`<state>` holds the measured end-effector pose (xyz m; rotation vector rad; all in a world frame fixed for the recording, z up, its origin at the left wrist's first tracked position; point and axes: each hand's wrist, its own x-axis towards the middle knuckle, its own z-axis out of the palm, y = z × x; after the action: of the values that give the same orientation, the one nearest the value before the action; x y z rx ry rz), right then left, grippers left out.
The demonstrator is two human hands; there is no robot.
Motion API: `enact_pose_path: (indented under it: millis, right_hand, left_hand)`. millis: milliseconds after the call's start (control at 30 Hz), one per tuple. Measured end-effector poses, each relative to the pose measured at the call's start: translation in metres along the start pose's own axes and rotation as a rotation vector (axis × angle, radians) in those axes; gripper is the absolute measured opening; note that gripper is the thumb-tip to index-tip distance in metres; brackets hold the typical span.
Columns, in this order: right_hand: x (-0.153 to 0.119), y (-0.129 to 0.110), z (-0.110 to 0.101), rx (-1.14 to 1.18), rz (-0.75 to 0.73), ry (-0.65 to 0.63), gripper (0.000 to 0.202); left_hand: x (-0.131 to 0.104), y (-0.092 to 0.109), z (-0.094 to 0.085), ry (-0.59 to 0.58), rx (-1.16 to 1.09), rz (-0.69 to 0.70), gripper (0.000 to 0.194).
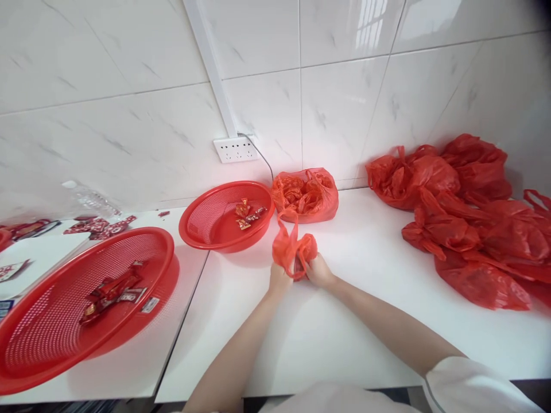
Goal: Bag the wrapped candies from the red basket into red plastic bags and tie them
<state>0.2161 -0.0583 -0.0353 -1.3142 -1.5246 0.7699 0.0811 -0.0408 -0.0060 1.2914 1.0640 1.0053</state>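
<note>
Both of my hands are around a small red plastic bag (pixel 284 246) above the white table. My left hand (pixel 280 277) grips its left side, and its loop handles stick up. On the right side of the bag, my right hand (pixel 317 271) is closed on the red plastic. Something dark red shows between the hands, too small to name. Just behind them sits a larger red bag (pixel 325 198) filled with crumpled red plastic. A round red basket (pixel 204 221) with a few wrapped pieces stands to the left of that bag.
A larger red basket (pixel 47 310) with wrapped packets is at the left. Several full red bags (pixel 508 229) lie at the right. A clear bottle (pixel 92 199) lies near the wall, where a socket strip (pixel 236 150) is mounted. The white table (pixel 336 338) has a seam.
</note>
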Motion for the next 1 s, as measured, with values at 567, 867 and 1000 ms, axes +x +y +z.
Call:
enact_pose_path:
  millis: [567, 867, 1000]
  right_hand:
    - [0.044, -0.080, -0.004, 1.065, 0.151, 0.032, 0.032]
    - [0.024, -0.091, -0.020, 0.430, -0.156, -0.156, 0.014]
    - [0.025, -0.107, -0.038, -0.068, -0.515, -0.159, 0.011]
  left_hand:
    - [0.010, 0.057, -0.021, -0.035, -0.869, 0.070, 0.036]
    - [0.001, 0.055, -0.036, -0.286, -0.385, -0.229, 0.023]
    - [-0.013, 0.067, -0.031, -0.488, -0.101, -0.094, 0.044]
